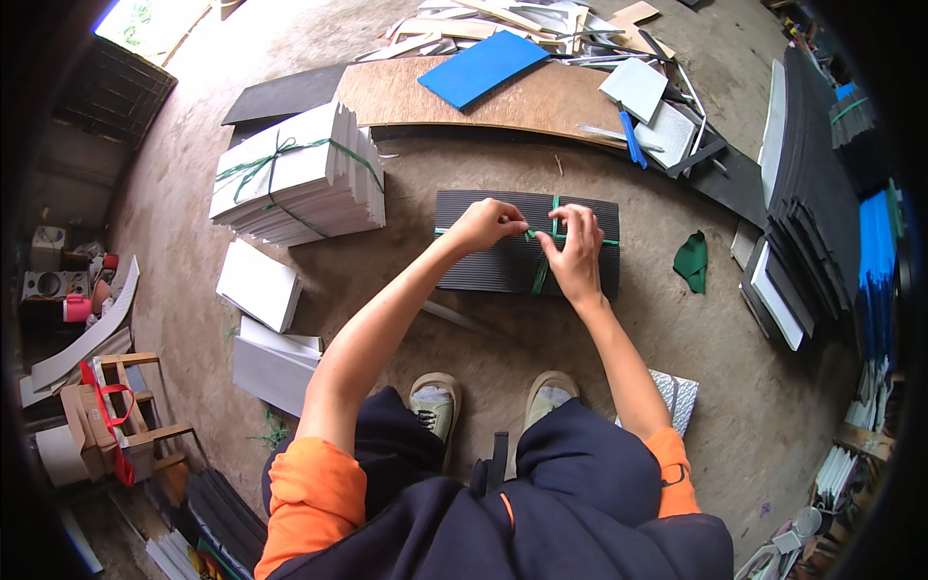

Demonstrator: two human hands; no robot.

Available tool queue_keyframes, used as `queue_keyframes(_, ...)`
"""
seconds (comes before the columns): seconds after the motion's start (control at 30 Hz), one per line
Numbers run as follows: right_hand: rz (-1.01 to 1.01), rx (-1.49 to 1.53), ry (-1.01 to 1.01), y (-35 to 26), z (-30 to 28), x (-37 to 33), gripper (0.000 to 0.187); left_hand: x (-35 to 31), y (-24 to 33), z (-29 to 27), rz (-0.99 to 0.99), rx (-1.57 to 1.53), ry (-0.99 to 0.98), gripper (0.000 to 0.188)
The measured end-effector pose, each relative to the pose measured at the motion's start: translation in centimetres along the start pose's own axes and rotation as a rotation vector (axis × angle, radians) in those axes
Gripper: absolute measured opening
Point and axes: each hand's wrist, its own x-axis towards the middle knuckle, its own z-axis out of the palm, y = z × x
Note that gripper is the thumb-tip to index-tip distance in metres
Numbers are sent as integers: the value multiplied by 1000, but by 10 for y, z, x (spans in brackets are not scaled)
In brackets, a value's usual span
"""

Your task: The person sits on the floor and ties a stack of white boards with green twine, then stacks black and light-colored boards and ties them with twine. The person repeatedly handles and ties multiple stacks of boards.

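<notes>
On the floor in front of my feet lies a bundle of black ribbed sheets (pixel 474 273). Green twine (pixel 538 280) crosses over its top both lengthwise and across. My left hand (pixel 488 226) is closed in a pinch on the twine near the crossing. Just to its right, my right hand (pixel 577 249) curls over the same crossing, with thumb and forefinger at the twine. Whether its fingertips grip the strand is hard to make out. Part of the crossing is hidden by my fingers.
A tied stack of white sheets (pixel 300 179) stands to the left, with loose white sheets (pixel 259 285) nearer me. Beyond lies a brown board (pixel 406 92) bearing a blue panel (pixel 483 70). At right are a green scrap (pixel 691 261) and leaning black sheets (pixel 807 193).
</notes>
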Motion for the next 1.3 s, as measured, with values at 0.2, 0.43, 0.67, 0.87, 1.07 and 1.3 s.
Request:
queue_keyframes(0.2, -229, -335, -206, -4, -5, -4, 28, 4, -4, 1, -103, -137, -55, 25)
queue_keyframes(0.43, -321, -374, -200, -8, 3, 8, 13, 6, -3, -8, -59, -115, -100, 22)
queue_keyframes(0.67, -369, -332, -173, -9, 5, 8, 10, 21, -6, -31, 302, 0, -208, 17)
queue_keyframes(0.87, -387, -350, -227, -7, 7, 3, 9, 29, 1, -35, 572, 224, -176, 11)
queue_keyframes(1.07, -443, -336, -337, -2, 13, -7, 9, 33, -9, -29, 784, 483, -157, 13)
queue_keyframes(1.3, -429, -320, -489, 4, 12, 0, 4, 37, 0, -28, 754, 620, -261, 5)
